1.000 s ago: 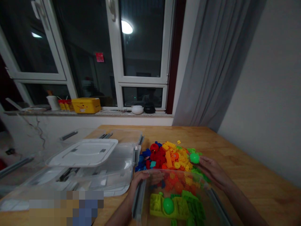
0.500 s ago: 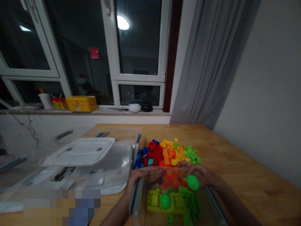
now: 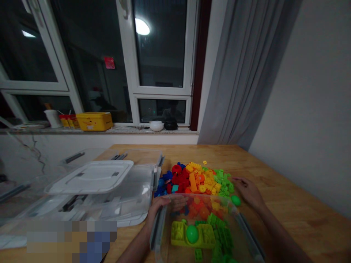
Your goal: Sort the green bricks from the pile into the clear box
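While the right hand (image 3: 248,193) is resting open on the wooden table (image 3: 290,197), its fingers (image 3: 238,180) are spread and gripping nothing. A green ball (image 3: 235,200) is sitting just beside them, toward the person and to the left of the fingertips. Being round, it is showing no long axis. The right hand is by far the nearer hand to it, and the left hand (image 3: 161,206) is lying well apart, across the width of a clear plastic bin (image 3: 158,230). Those left fingers are curling over the bin's near left wall and gripping it. The ball is sitting by the bin's far right corner, though the view is not settling whether it is touching the plastic. Just beyond the ball, a pile of colored bricks (image 3: 196,180) is spreading across the table, its green edge lying close by. Inside the bin, a second green ball (image 3: 192,234) is resting on a yellow-green baseplate (image 3: 178,233) among more bricks. Open tabletop is stretching to the right of the right hand, while a white lid (image 3: 89,177) is lying on a second clear bin (image 3: 131,191) beyond the left hand.
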The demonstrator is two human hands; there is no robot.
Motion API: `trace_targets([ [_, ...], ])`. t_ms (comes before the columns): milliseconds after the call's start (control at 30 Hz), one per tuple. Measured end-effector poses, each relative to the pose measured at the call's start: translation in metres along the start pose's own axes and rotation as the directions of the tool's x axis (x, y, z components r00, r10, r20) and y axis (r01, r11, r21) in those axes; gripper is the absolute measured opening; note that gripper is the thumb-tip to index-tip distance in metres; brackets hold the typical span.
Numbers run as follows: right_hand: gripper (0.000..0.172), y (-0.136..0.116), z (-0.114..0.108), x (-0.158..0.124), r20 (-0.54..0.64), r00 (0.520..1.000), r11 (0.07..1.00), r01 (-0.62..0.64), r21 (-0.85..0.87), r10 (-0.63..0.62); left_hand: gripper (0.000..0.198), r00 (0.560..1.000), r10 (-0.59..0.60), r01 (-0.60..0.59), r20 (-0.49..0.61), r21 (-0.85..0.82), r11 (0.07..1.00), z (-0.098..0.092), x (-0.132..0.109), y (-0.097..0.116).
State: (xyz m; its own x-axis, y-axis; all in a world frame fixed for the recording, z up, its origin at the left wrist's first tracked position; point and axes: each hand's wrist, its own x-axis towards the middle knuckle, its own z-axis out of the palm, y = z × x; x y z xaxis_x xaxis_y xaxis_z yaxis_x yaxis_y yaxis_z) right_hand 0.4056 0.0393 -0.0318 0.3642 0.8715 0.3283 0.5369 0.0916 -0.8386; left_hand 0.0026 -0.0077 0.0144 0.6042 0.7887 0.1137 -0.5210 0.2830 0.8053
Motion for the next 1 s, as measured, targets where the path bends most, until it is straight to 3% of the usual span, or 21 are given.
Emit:
trace_targets([
  [100, 0.042, 0.042, 0.000, 0.014, -0.048, 0.994, 0.956, 0.082, -0.281, -0.099, 0.048, 0.999, -0.022, 0.022, -0.039, 0.000, 1.000, -0.001, 0.000, 0.000],
  [167, 0.045, 0.059, 0.005, 0.018, -0.045, 0.991, 0.936, 0.101, -0.336, -0.123, 0.047, 0.999, -0.022, 0.022, -0.050, 0.003, 1.000, -0.002, 0.000, -0.001],
  [300, 0.052, 0.072, 0.016, 0.020, -0.033, 0.974, 0.832, 0.175, -0.527, -0.225, 0.047, 1.000, 0.007, -0.008, -0.017, -0.005, 1.000, -0.006, 0.003, -0.005],
  [400, 0.053, 0.074, 0.019, 0.022, 0.047, 0.974, 0.765, 0.205, -0.611, -0.223, 0.048, 1.000, 0.000, -0.001, -0.028, -0.023, 1.000, -0.007, 0.004, -0.006],
  [567, 0.052, 0.067, 0.023, 0.028, 0.162, 0.981, 0.740, 0.190, -0.645, -0.110, 0.047, 0.999, -0.018, 0.018, -0.030, -0.002, 1.000, -0.002, 0.003, -0.003],
  [733, 0.050, 0.052, 0.024, 0.025, 0.140, 0.990, 0.751, 0.116, -0.650, -0.032, 0.048, 1.000, -0.018, 0.018, -0.002, -0.024, 1.000, -0.003, 0.003, -0.003],
  [1000, 0.031, 0.048, 0.017, 0.013, 0.070, 0.990, 0.884, 0.143, -0.445, -0.125, 0.049, 1.000, -0.017, 0.016, -0.024, -0.018, 1.000, -0.003, 0.003, -0.005],
])
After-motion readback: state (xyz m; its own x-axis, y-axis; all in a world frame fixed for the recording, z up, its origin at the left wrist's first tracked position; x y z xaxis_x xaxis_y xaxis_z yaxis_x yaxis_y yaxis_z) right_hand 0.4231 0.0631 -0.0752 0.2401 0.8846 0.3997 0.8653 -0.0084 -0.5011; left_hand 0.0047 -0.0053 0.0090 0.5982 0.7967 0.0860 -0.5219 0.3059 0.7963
